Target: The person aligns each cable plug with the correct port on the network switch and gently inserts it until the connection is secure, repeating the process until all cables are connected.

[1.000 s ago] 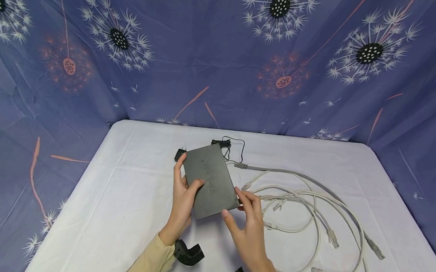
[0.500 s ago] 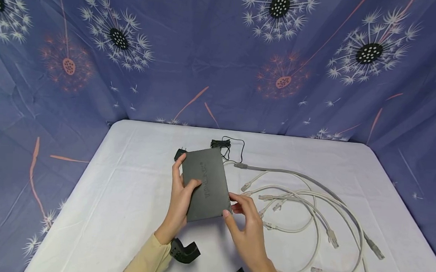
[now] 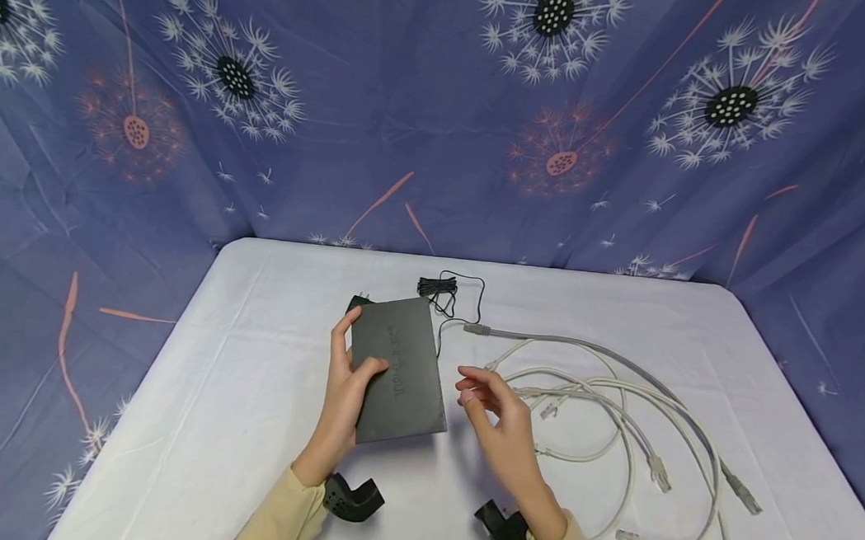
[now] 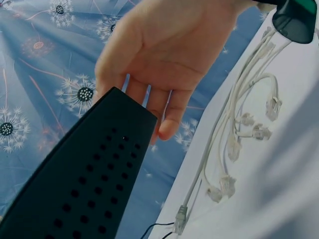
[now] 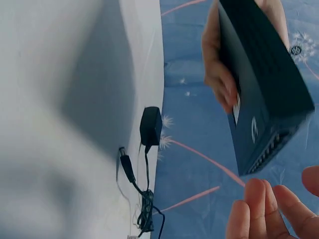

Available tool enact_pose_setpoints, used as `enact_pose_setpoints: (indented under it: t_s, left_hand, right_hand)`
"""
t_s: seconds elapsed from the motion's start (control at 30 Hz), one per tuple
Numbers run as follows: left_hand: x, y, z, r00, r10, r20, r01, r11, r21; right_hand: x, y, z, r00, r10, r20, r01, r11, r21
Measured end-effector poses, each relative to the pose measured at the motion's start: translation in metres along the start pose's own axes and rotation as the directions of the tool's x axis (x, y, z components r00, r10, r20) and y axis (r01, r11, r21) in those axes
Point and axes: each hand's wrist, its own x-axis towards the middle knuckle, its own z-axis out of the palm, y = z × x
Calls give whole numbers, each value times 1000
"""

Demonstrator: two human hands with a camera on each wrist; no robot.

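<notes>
My left hand [image 3: 347, 389] grips a dark grey network switch [image 3: 403, 384], thumb across its embossed top and fingers round the far-left edge. It is held up over the table. In the right wrist view, its end shows a row of ports [image 5: 271, 149], while the left wrist view shows vent holes in the side of the switch [image 4: 99, 169]. Just right of the box, my right hand [image 3: 501, 423] has loosely bent fingers and holds nothing. Its palm faces the switch in the left wrist view.
Several pale network cables [image 3: 631, 480] and one grey cable [image 3: 606, 355] lie coiled at right on the white-covered table [image 3: 208, 421]. Behind the switch lie a black power adapter [image 5: 151, 127] and its bundled cord [image 3: 437, 287]. A blue floral cloth [image 3: 413, 95] hangs beyond.
My left hand has brought the switch left and a little nearer, turning it slightly. My right hand has come off the corner of the switch and now stands apart from it.
</notes>
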Motion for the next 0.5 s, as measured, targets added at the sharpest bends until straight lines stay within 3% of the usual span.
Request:
enact_pose_setpoints:
  t_s: [0.23,0.5]
  left_hand:
    - [-1,2,-6,1000,-23,2,23,1000,-6]
    - [0,2,-13,999,-53,5,53,998,-28]
  right_hand:
    - [16,-13,-6,996,82,37,-82,997,-18]
    - [25,22,-5,972,214,92,-213,977,-28]
